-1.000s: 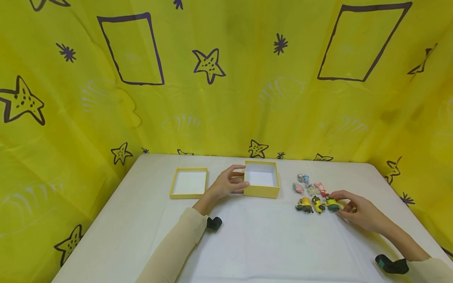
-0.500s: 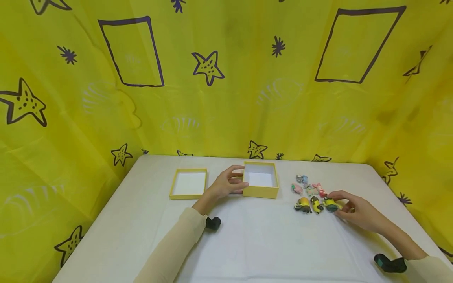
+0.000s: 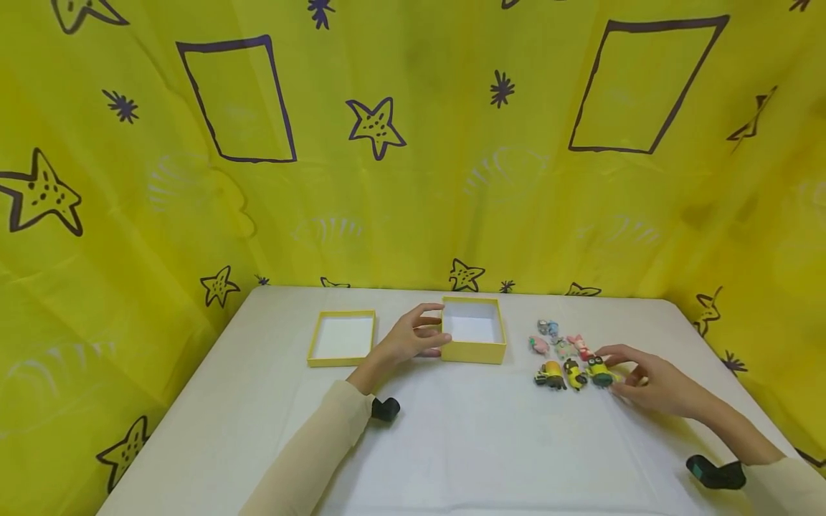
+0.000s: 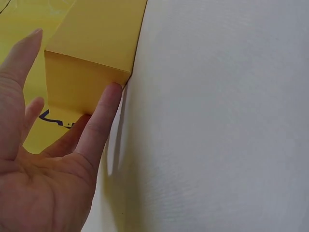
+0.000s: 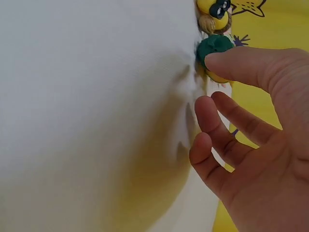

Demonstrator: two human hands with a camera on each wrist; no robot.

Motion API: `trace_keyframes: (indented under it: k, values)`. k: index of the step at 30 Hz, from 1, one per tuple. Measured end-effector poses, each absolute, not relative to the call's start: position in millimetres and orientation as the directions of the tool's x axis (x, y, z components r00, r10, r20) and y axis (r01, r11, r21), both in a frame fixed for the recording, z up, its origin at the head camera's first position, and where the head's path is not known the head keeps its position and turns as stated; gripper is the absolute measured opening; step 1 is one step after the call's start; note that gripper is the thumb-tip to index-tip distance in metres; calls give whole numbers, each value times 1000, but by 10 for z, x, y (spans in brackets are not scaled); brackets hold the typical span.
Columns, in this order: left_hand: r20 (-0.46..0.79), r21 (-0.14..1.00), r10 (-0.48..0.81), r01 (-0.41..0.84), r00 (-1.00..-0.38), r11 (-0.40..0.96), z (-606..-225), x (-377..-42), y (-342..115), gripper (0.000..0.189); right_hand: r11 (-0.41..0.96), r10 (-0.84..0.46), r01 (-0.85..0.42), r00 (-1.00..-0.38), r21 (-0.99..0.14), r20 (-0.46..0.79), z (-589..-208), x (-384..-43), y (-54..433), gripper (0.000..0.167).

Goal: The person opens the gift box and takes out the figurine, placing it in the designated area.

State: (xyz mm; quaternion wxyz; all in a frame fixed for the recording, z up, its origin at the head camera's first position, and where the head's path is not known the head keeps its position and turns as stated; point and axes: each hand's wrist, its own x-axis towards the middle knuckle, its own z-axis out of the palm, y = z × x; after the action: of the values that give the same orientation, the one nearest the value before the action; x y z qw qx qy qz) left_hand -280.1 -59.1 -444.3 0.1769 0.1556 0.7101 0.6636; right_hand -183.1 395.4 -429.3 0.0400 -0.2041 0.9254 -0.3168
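Note:
On the left, my left hand (image 3: 413, 337) rests fingertips against the left side of a yellow open-topped box (image 3: 474, 352) with a white inside. In the left wrist view one fingertip touches the box's lower corner; the other fingers are spread. On the right, my right hand (image 3: 654, 383) pinches a yellow minion figure (image 3: 600, 373) with a green lower body, at the end of the front row. The right wrist view shows the thumb on its green part (image 5: 212, 46), the other fingers loosely curled. Beside it lie a smaller minion (image 3: 575, 374) and another minion (image 3: 551, 375).
A shallow yellow lid (image 3: 342, 360), white inside, lies left of the box. Several small figures sit behind the minions, among them a pink-and-red one (image 3: 581, 347) and a pink one (image 3: 538, 345). The white-covered table (image 3: 490, 444) ends at a yellow patterned curtain (image 3: 413, 208).
The minion at my right hand has turned slightly, so its eyes now show more toward the camera. Both hands stay where they were; the head view has shifted a little.

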Motion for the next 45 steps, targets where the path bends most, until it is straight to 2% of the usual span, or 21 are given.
trace_keyframes:
  k: [11,24,37,45]
  values:
    - [25,983,480,108,-877,146,-4240,-2814,-780,74,669,-484,-424,-872,-610,75,-4105,-1926,3993,68]
    - [79,938,467,225,-881,266,-4017,-2866,-1086,79,735,-414,-388,-906,-556,86,-3771,-2013,3886,72]
    - [112,889,442,288,-890,355,-3755,-2836,-1376,87,746,-403,-410,-905,-525,134,-3549,-2051,3796,74]
    - [146,796,414,355,-899,491,-3698,-2810,-1506,92,775,-396,-429,-902,-465,172,-3496,-2085,3707,73]
